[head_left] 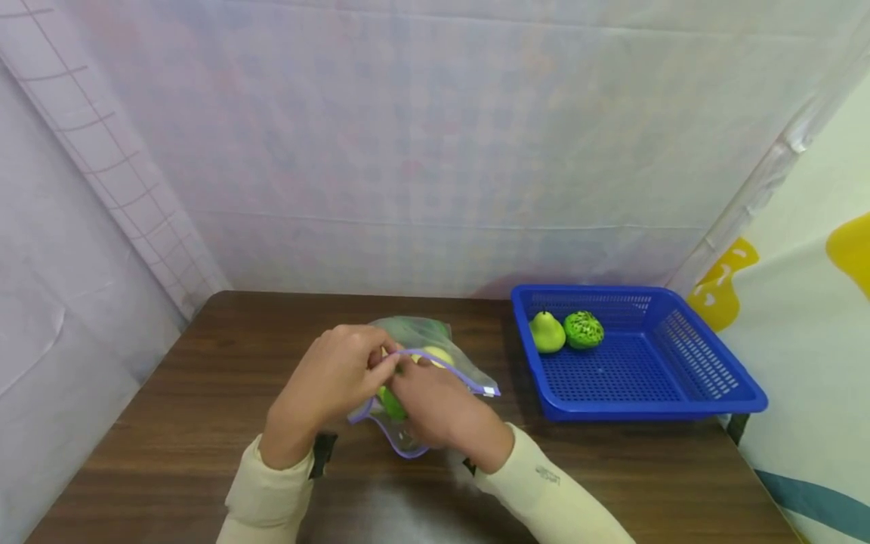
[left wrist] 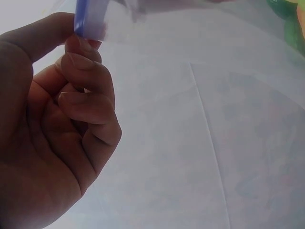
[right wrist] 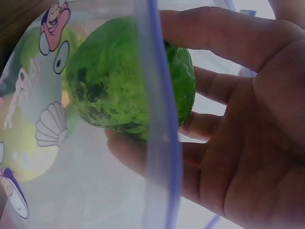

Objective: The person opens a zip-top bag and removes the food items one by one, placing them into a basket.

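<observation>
A clear zip bag (head_left: 414, 330) with a purple-edged mouth and cartoon prints lies on the table, holding yellow and green fruit. My left hand (head_left: 333, 375) pinches the purple rim (left wrist: 82, 20) between thumb and index finger, with the other fingers curled below. Reaching in at the mouth, my right hand (head_left: 445, 408) grips a round green fruit with dark speckles (right wrist: 102, 71). In the right wrist view the purple rim crosses in front of this fruit, and most of it sits behind the clear film. Inside the bag, a pale yellow fruit (right wrist: 35, 148) shows through the printed wall.
A blue plastic basket (head_left: 639, 410) stands on the right side of the brown wooden table (head_left: 204, 423). In it, a green pear (head_left: 547, 334) sits beside a green speckled fruit (head_left: 583, 330). A pale curtain (head_left: 435, 151) hangs behind the table.
</observation>
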`<action>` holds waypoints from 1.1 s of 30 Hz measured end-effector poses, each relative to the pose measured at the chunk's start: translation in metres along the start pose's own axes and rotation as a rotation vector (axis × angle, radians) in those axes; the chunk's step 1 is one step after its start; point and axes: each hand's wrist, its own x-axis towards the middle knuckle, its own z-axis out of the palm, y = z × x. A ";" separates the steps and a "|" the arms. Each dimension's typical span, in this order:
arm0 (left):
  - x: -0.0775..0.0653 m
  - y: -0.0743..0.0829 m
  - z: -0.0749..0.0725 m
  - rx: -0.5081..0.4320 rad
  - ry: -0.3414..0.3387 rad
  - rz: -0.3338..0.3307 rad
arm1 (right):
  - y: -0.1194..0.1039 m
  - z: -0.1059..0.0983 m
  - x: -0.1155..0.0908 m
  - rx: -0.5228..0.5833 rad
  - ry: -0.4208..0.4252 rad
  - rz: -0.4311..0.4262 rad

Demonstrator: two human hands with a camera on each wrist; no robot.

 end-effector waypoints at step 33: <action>0.002 0.001 -0.001 0.009 -0.009 -0.022 | 0.000 -0.029 -0.036 0.027 0.083 -0.077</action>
